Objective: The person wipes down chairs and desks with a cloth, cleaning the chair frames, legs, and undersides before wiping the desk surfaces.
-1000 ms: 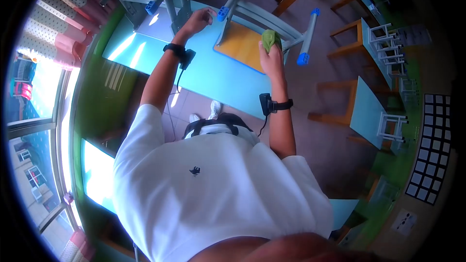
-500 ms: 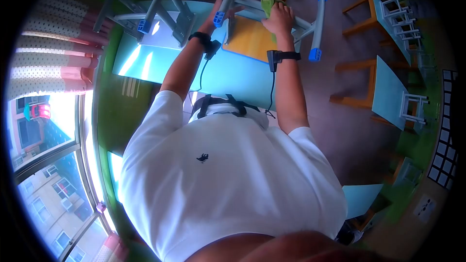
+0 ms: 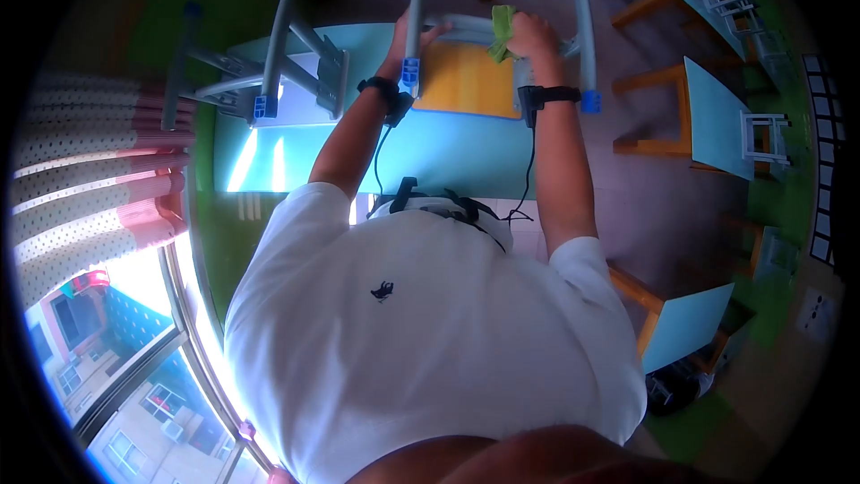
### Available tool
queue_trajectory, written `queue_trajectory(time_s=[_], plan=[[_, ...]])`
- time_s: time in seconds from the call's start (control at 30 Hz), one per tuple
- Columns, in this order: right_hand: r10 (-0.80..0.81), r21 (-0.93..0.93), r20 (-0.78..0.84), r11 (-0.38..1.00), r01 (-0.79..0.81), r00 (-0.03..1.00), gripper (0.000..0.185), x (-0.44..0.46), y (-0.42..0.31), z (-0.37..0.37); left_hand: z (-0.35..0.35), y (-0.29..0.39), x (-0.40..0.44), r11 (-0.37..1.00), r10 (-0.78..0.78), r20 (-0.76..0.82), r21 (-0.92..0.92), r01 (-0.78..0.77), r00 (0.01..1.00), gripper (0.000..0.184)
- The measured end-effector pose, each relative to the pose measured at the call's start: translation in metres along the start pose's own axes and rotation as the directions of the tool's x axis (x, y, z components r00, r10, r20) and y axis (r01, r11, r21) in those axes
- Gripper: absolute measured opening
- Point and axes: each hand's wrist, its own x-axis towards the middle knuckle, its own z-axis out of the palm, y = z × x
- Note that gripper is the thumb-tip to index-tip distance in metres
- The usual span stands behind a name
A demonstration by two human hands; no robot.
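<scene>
An upturned chair with an orange seat, grey legs and blue end caps rests on the light blue table. My left hand is at its left leg, partly hidden by it, with fingers showing on the far side, bent round the leg. At the chair's right side, my right hand is closed on a crumpled green cloth, against the grey crossbar. The fingertips of my right hand are partly hidden.
Another upturned chair with a pale seat stands on the table's left part. Further tables with white stools are at the right. A dotted curtain and a window are on the left.
My right hand has moved from the chair's right edge to its crossbar with the green cloth. My left hand has moved right, from beside the chair to its left leg. The view has turned.
</scene>
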Motion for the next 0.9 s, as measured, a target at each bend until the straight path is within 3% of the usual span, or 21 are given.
queue_trajectory(time_s=[0.07,0.1,0.17,0.23,0.3,0.33,0.37,0.4,0.47,0.53,0.6,0.67,0.77,0.83,0.9], plan=[[-0.082,-0.086,0.016,0.993,0.083,0.997,0.034,0.007,0.001,-0.003,0.001,0.001,-0.002,1.0,0.024,-0.014,0.004,-0.024,1.0,0.052],[-0.074,-0.093,0.015,0.993,0.075,0.997,0.034,0.011,0.0,-0.002,0.001,0.001,-0.002,0.999,0.051,-0.037,0.018,-0.05,0.998,0.05],[-0.249,-0.051,0.052,0.967,0.251,0.967,0.036,0.017,-0.001,0.001,-0.002,-0.001,0.0,0.998,0.059,-0.014,-0.001,-0.059,0.998,0.047],[-0.29,-0.081,0.077,0.952,0.296,0.954,0.037,0.018,-0.019,0.001,-0.001,-0.01,0.002,0.998,0.065,0.0,-0.014,-0.065,0.998,0.045],[-0.339,-0.104,0.098,0.932,0.348,0.936,0.038,0.019,-0.046,0.004,0.002,-0.027,0.007,0.972,0.153,0.033,-0.185,-0.144,0.988,0.042],[-0.388,-0.118,-0.01,0.916,0.384,0.922,0.031,0.015,-0.059,0.009,0.0,-0.034,0.007,0.973,0.151,0.03,-0.183,-0.143,0.988,0.042],[-0.433,-0.135,-0.119,0.899,0.417,0.894,0.025,0.012,-0.068,0.011,-0.001,-0.04,0.008,0.938,0.191,0.05,-0.305,-0.167,0.98,0.04],[-0.433,-0.131,-0.121,0.899,0.418,0.893,0.025,0.012,-0.07,0.017,-0.002,-0.045,0.009,0.887,0.233,0.068,-0.423,-0.184,0.97,0.039],[-0.516,-0.148,-0.354,0.855,0.498,0.78,0.021,0.004,-0.069,0.033,-0.001,-0.055,0.014,0.898,0.215,0.084,-0.41,-0.163,0.973,0.037],[-0.475,-0.217,-0.431,0.88,0.423,0.767,0.022,-0.003,-0.054,0.047,-0.003,-0.054,0.015,0.921,0.135,0.148,-0.383,-0.069,0.98,0.034],[-0.454,-0.29,-0.501,0.89,0.352,0.736,0.022,-0.009,-0.033,0.047,-0.004,-0.052,0.018,0.938,0.122,0.158,-0.34,-0.062,0.98,0.033],[-0.324,-0.304,-0.54,0.936,0.179,0.777,0.026,-0.024,-0.008,0.043,-0.004,-0.05,0.013,0.954,0.094,0.157,-0.297,-0.044,0.983,0.033],[-0.32,-0.351,-0.634,0.93,0.106,0.704,0.028,-0.036,0.034,0.042,-0.001,-0.044,0.013,0.94,0.132,0.104,-0.328,-0.091,0.986,0.03],[-0.182,-0.271,-0.52,0.962,0.041,0.834,0.028,-0.044,0.043,0.035,0.001,-0.049,0.014,0.955,0.1,0.068,-0.286,-0.076,0.993,0.028],[-0.145,-0.245,-0.504,0.969,0.02,0.852,0.027,-0.047,0.038,0.036,0.008,-0.052,0.013,0.953,0.059,0.045,-0.301,-0.043,0.997,0.028]])
